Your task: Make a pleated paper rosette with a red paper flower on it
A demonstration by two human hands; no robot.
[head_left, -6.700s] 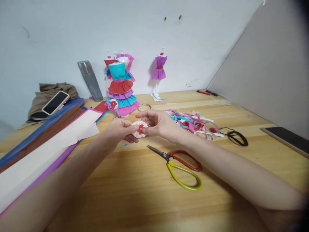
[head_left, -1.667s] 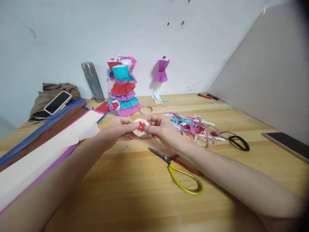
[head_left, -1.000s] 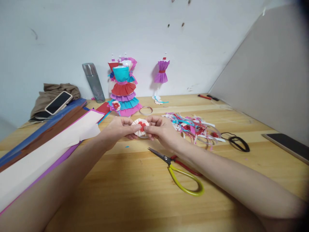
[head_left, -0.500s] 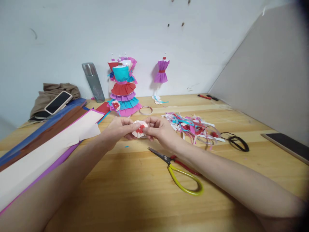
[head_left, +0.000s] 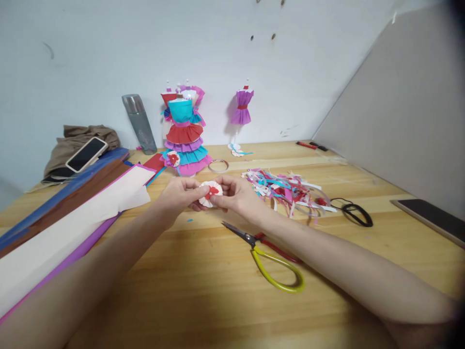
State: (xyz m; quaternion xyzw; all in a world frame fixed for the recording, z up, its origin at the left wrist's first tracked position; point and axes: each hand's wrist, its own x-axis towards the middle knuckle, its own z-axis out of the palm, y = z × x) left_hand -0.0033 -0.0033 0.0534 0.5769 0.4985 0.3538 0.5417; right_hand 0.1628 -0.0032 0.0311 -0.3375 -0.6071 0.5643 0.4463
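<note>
A round, pleated white paper rosette (head_left: pixel 207 200) with a red centre and a small pale dot is held between both hands above the wooden table. My left hand (head_left: pixel 180 195) pinches its left side, thumb on the front face. From the right, my right hand (head_left: pixel 234 195) grips it, the thumb lying by the red centre. Scissors (head_left: pixel 250 239) with one yellow and one red handle lie below, partly under my right forearm. Just behind the hands stands a small dress form in a tiered paper dress (head_left: pixel 184 133).
Coloured paper sheets (head_left: pixel 83 213), a phone (head_left: pixel 87 154), cloth (head_left: pixel 61 148) and a bottle (head_left: pixel 140 125) are on the left. Paper scraps (head_left: pixel 283 189), a black cord (head_left: pixel 358 214) and a dark phone-like slab (head_left: pixel 432 218) lie right. A purple-dressed form (head_left: pixel 242 107) stands behind.
My right thumb has shifted slightly left over the rosette's red centre. The rosette stays between both hands, and the whole view has moved a little.
</note>
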